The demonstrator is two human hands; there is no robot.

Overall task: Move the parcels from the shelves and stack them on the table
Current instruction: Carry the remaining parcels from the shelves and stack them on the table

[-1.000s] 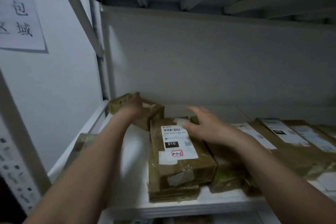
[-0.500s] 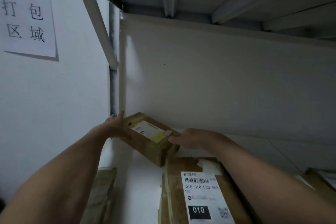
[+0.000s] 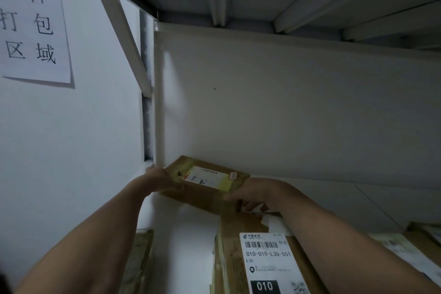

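- Small cardboard parcel (image 3: 205, 182): a flat brown box bound with yellowish tape, bearing a shipping label on its upper face. It sits at the back left corner of the white shelf (image 3: 191, 234), close to the rear panel (image 3: 286, 114) and the upright post (image 3: 158, 102), its near edge apparently raised off the board.
- Left hand (image 3: 161, 180): closed on the parcel's left end, thumb across the top face, the remaining fingers hidden behind the box.
- Right hand (image 3: 256, 194): clasped on the right end, thumb along the upper edge and fingers curled beneath the lower corner.
- Handling, judged: the box looks rigid and light enough for a two-handed lift. Tape makes the faces somewhat slick, so opposing pressure on the two short ends, with fingers under the base, appears the soundest hold.
- Larger labelled parcel (image 3: 262, 260): lies in the foreground just before the held box, its barcode label reading 010-010-L30-551. The small parcel must clear it on withdrawal.
- Further parcels (image 3: 405, 248): lie along the shelf to the right, and a taped package (image 3: 140, 258) stands on edge at lower left.
- Paper sign (image 3: 33, 24): fixed to the left wall, printed with Chinese characters.
- The table is not in view. The transfer is judged to be at the pick-up stage.
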